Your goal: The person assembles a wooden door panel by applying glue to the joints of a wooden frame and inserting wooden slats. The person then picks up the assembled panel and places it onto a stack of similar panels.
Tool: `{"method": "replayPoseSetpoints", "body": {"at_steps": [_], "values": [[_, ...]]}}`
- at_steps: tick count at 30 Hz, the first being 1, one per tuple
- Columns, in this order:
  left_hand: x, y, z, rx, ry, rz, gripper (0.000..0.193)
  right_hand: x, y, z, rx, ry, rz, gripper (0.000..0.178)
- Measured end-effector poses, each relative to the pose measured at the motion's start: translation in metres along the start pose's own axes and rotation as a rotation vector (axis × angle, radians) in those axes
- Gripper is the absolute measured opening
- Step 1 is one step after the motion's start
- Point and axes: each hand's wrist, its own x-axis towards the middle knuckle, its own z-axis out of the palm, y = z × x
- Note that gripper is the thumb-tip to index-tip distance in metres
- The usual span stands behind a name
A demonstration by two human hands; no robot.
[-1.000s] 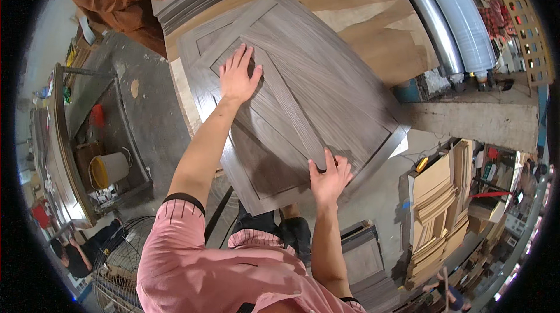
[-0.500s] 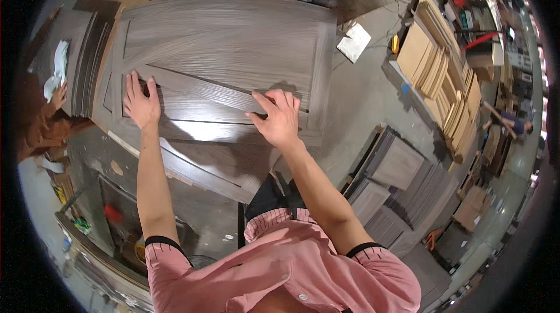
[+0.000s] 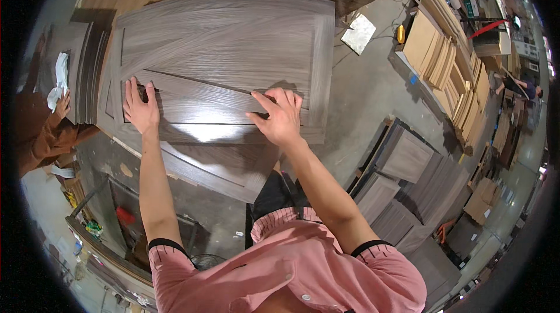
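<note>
Paper sheet: a pale, roughly square sheet lies flat on the grey concrete floor, just beyond the panel's far right corner.
White cloth: a crumpled white rag sits at the left edge, in another person's hand, whose brown sleeve comes in from the left.
Red item: a small red object lies low on the left, under the bench edge; its kind cannot be told.
Pale boards: light tan boards stand stacked at the upper right.
Grey stacks: grey-brown pieces are piled on the floor to the right.
Door panel: a large grey-brown wood-grain panel with a raised frame lies flat ahead of the person, in the upper middle of the view; a bright glare crosses its near part.
Inset board: a flat board of the same finish rests inside the frame, its far edge slightly slanted.
Left hand: the left hand lies palm down on the board's left end, fingers spread, gripping nothing.
Right hand: the right hand presses on the board's right end, fingers bent over its far edge, well apart from the left.
Clothing: the person wears a pink short-sleeved shirt.
</note>
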Motion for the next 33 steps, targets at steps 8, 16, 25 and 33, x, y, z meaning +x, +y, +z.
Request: {"method": "replayPoseSetpoints", "body": {"at_steps": [8, 16, 25, 33], "values": [[0.008, -0.031, -0.006, -0.107, 0.076, 0.070, 0.062, 0.004, -0.009, 0.010, -0.005, -0.062, -0.061, 0.047], [-0.003, 0.003, -0.021, -0.118, -0.011, -0.092, 0.068, -0.008, -0.002, 0.009, -0.070, -0.059, -0.068, 0.048], [-0.009, -0.004, -0.024, -0.138, -0.013, -0.069, 0.070, -0.009, -0.006, 0.010, -0.134, -0.075, -0.082, 0.051], [-0.009, -0.007, -0.021, -0.178, -0.021, -0.072, 0.070, -0.009, 0.007, 0.017, -0.121, -0.053, -0.170, 0.051]]}}
